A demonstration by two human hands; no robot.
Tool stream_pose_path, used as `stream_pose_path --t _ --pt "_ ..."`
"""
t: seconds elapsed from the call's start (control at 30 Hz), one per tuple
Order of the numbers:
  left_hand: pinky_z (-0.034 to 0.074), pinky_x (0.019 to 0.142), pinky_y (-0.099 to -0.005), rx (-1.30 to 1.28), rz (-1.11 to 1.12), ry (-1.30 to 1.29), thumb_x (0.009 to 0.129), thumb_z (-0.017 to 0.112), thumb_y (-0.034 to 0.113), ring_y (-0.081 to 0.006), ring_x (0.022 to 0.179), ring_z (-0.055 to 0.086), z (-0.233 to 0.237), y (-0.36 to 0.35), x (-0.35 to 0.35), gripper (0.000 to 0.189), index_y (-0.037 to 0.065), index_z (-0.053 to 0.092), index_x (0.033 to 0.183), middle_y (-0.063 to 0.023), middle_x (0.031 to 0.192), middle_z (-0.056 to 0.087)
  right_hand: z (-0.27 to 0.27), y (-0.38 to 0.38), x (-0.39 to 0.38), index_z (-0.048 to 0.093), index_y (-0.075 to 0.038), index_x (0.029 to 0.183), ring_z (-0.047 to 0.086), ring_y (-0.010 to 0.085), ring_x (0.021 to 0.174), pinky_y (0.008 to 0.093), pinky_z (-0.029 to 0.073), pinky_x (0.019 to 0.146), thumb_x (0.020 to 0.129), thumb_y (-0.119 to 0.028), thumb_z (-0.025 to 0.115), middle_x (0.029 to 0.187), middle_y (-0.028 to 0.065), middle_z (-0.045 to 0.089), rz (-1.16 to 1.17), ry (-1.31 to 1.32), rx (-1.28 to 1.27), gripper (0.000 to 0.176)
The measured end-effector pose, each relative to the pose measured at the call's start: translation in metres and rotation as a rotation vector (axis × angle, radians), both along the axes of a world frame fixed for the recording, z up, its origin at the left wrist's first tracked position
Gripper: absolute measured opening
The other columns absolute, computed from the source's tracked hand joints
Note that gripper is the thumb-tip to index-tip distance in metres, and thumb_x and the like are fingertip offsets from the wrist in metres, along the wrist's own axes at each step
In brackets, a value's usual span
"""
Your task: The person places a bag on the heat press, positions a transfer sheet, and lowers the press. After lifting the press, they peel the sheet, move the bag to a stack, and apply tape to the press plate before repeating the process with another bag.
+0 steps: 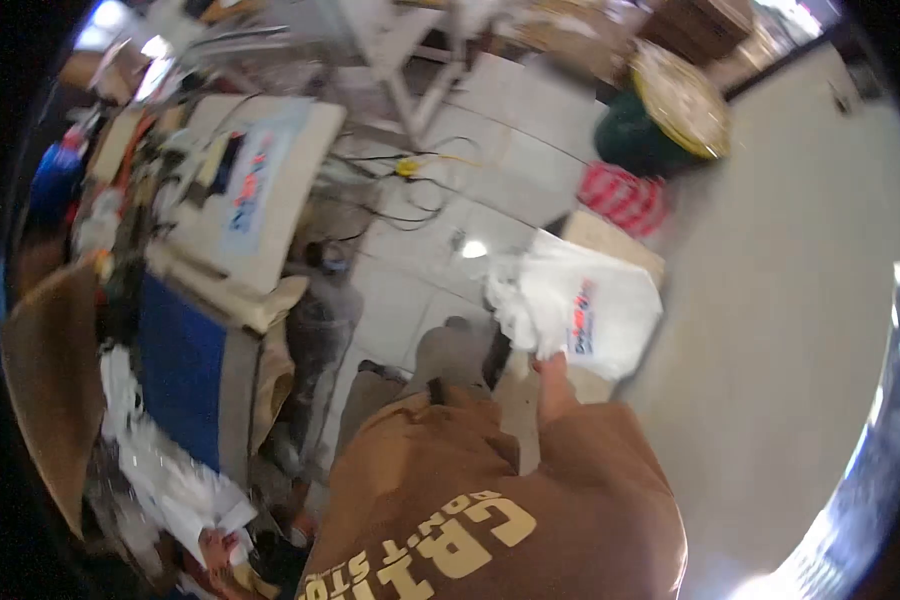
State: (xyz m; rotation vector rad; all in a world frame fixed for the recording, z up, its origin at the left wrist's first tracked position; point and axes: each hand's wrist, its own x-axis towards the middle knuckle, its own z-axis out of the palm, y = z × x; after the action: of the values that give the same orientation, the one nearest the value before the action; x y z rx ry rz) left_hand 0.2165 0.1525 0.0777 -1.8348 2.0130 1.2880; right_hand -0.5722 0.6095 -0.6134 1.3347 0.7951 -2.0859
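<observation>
A white plastic bag [615,315] with red and blue print lies over a tan box-like surface on the right side of the head view. My right hand [552,364] is closed at its near edge, pinching the plastic; part of the fingers is hidden. The bag's crumpled end [510,305] hangs to the left. My left hand does not show beside my brown shirt. At the lower left, a hand [217,548] that seems to belong to another person is by a white plastic sheet [175,490].
A cluttered table with a printed white bag [250,185] stands left, beside a blue panel [182,365]. Black cables [410,215] cross the tiled floor. A green bin [645,135] and a red-and-white cloth [622,198] are at the back right, along a pale wall [770,300].
</observation>
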Motion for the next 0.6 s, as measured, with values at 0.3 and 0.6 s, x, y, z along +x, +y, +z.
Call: stream_pose_path --t 0.3,0.6 --pt "0.050 0.047 -0.0401 0.004 0.969 0.267 0.085 0.066 0.002 -0.0227 0.055 0.054 -0.145 0.120 -0.086 0.016 0.005 0.051 0.081 -0.0083 0.066 0.051 0.158 -0.007 -0.049 0.061 -0.008 0.096 0.059 0.0338 0.059 0.0475 0.045 0.047 0.095 -0.038 0.054 0.072 0.0156 0.060 1.200 0.236 1.115 0.031" --pt "0.052 0.059 -0.0356 -0.139 0.552 0.281 0.091 0.054 0.008 -0.0174 0.068 0.061 -0.139 0.075 -0.068 0.011 0.002 0.062 0.093 -0.0054 0.075 0.062 0.381 -0.293 -0.144 0.067 0.006 0.098 0.062 0.0248 0.082 0.0389 0.050 0.075 0.096 -0.028 0.065 0.092 0.0160 0.070 0.552 1.255 1.206 0.034"
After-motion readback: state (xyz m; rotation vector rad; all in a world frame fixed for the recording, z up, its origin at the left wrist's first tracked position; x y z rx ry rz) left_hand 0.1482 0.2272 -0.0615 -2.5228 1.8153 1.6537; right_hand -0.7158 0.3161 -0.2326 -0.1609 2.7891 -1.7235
